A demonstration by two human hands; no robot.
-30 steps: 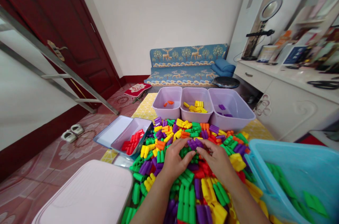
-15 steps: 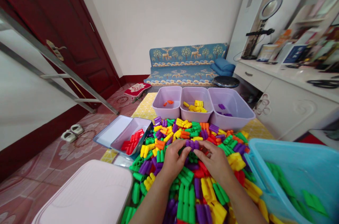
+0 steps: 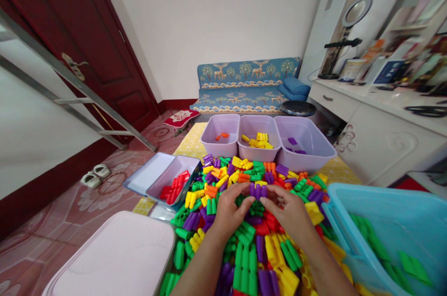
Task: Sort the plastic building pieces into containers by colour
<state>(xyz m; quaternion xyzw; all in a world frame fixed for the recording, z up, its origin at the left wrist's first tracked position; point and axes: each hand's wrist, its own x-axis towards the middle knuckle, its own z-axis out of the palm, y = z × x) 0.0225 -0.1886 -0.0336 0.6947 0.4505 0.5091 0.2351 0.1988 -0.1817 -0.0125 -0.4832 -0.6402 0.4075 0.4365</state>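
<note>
Between my fingertips, above the middle of a large heap of plastic building blocks, is a purple block (image 3: 258, 190) made of joined tubes. My left hand (image 3: 233, 207) pinches its left end and my right hand (image 3: 283, 206) closes on its right end. Green, yellow, red, orange and purple blocks lie under and around both hands. A green block (image 3: 245, 268) of joined tubes rests between my forearms. My palms hide part of the heap.
Beyond the heap stand three lilac bins, holding orange (image 3: 220, 149), yellow (image 3: 260, 151) and purple blocks (image 3: 307, 158). A box (image 3: 159, 189) with red blocks sits left, a blue tub (image 3: 349, 240) with green blocks right. A pale lid (image 3: 115, 258) lies front left.
The purple block has turned between my fingers, so its tubes now show upright and side by side. My right hand has shifted slightly to the right.
</note>
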